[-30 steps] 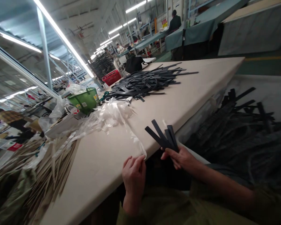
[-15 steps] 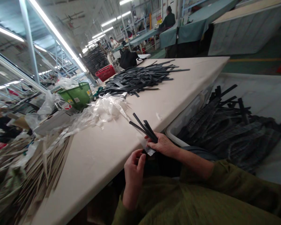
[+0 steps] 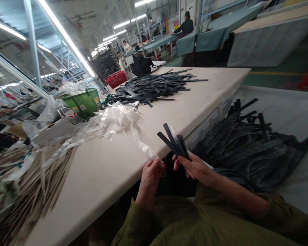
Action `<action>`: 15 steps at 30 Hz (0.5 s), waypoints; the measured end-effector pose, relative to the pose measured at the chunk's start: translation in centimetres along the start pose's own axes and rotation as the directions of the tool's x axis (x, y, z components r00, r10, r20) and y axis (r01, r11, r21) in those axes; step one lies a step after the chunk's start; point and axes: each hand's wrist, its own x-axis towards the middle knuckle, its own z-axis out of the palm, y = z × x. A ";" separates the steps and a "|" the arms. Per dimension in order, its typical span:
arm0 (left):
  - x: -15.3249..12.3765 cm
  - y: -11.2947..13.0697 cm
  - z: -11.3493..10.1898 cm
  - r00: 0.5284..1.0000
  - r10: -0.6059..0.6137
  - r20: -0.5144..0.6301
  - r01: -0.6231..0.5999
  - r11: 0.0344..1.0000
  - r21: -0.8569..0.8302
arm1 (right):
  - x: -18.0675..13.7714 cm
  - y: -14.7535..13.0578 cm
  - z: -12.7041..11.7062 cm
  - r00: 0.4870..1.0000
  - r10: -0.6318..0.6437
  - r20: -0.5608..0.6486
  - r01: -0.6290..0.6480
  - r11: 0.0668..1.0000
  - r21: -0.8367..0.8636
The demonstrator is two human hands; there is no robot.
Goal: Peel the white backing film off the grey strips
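My right hand (image 3: 193, 167) is closed around a small bundle of dark flat strips (image 3: 174, 142) that fan upward over the near edge of the long beige table (image 3: 113, 164). My left hand (image 3: 152, 175) sits just left of it, pinching the end of a thin clear plastic strip (image 3: 143, 145) that trails back across the table to a heap of white plastic scraps (image 3: 116, 119). Both hands hover at the table's front edge, above my green sleeves.
A big pile of dark strips (image 3: 154, 87) lies farther along the table. A bin of more dark strips (image 3: 248, 136) stands to my right. A green basket (image 3: 83, 102), a red crate (image 3: 115, 78) and stacked tan strips (image 3: 36, 184) sit left. People work at distant tables.
The clear plastic strip has been pulled away from the bundle toward the left. My right hand has shifted slightly right and down with the dark strips; the two hands have moved apart.
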 end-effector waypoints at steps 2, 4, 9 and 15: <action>0.4 0.2 0.6 1.000 0.002 -0.013 -0.003 0.995 -0.103 | -1.7 0.3 -0.6 0.998 0.066 0.012 -0.066 0.998 -0.009; 0.8 0.3 1.1 0.999 -0.014 -0.031 0.007 0.979 -0.202 | -3.2 0.7 -0.9 0.992 0.118 0.044 -0.116 0.991 -0.062; 1.9 0.7 2.3 0.999 -0.019 -0.051 0.002 0.946 -0.323 | -5.2 1.5 -0.7 0.986 0.138 0.094 -0.126 0.985 -0.120; 1.8 1.1 3.0 1.000 -0.016 -0.006 0.013 0.941 -0.338 | -4.4 1.2 -0.8 0.992 0.103 0.077 -0.085 0.974 -0.212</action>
